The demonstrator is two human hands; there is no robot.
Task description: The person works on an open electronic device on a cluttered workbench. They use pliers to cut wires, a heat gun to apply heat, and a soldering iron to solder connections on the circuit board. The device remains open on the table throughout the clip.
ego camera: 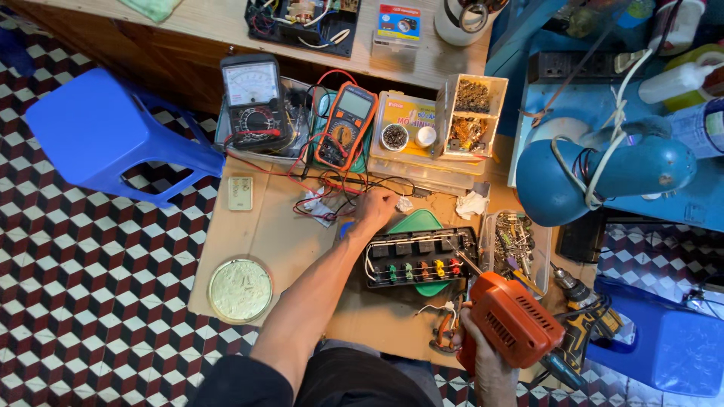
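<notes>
Right hand [483, 354] is gripping an orange plastic drill [513, 320], fingers wrapped around its ribbed body; its thin metal bit is angling up-left from the hand onto the right end of the board [418, 258].

Board: a black rectangular block with a row of square black caps on top and small green, yellow and red parts along the near edge. It is lying on a green plastic piece, between the two hands.

Left hand [375, 207] is reaching forward, knuckles up, fingers curled down onto the cardboard mat [256, 234] among red and black wires [324, 192]. Can't tell whether it is pinching anything.

Just beyond the left hand: an orange multimeter [345, 125], and left of that a black analog meter [253, 102]. Right of the board: a clear tray [513, 245] of metal bits.
</notes>
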